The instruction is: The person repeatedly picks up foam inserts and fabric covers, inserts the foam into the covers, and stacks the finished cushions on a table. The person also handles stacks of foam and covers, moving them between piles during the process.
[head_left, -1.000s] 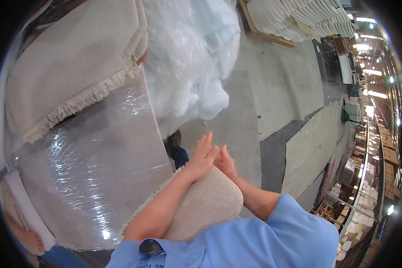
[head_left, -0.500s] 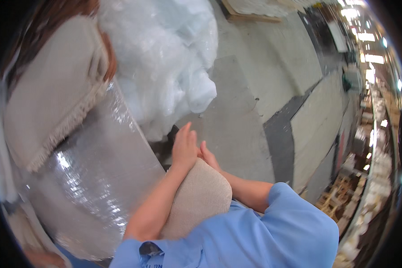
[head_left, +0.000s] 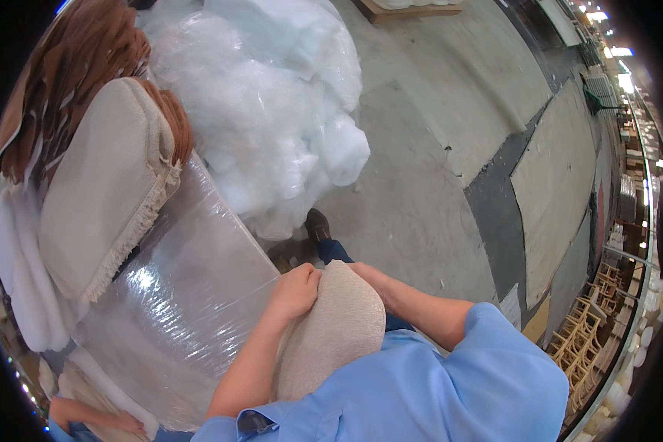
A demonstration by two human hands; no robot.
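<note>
A beige fabric cushion (head_left: 335,335) with a rounded far end rests against my body, standing up from my lap. At its far left edge my left hand (head_left: 295,292) is closed, its fingers curled in at the cover's edge. My right hand (head_left: 370,281) grips the far right edge from the outside; most of its fingers are hidden behind the cushion. To the left, a stack of beige fabric covers (head_left: 107,177) with frayed edges lies on a plastic-wrapped table (head_left: 191,287).
Brown fabric pieces (head_left: 88,59) and white padding (head_left: 26,272) lie at the far left. A big plastic-wrapped bundle of white stuffing (head_left: 272,110) stands ahead. Another person's hand (head_left: 130,423) works at the lower left. Wooden frames (head_left: 586,328) are stacked at right.
Both hands have come down from above the cushion's far end, where the fingers were stretched out, to grip its two sides. The view has shifted, and my shoe now shows ahead.
</note>
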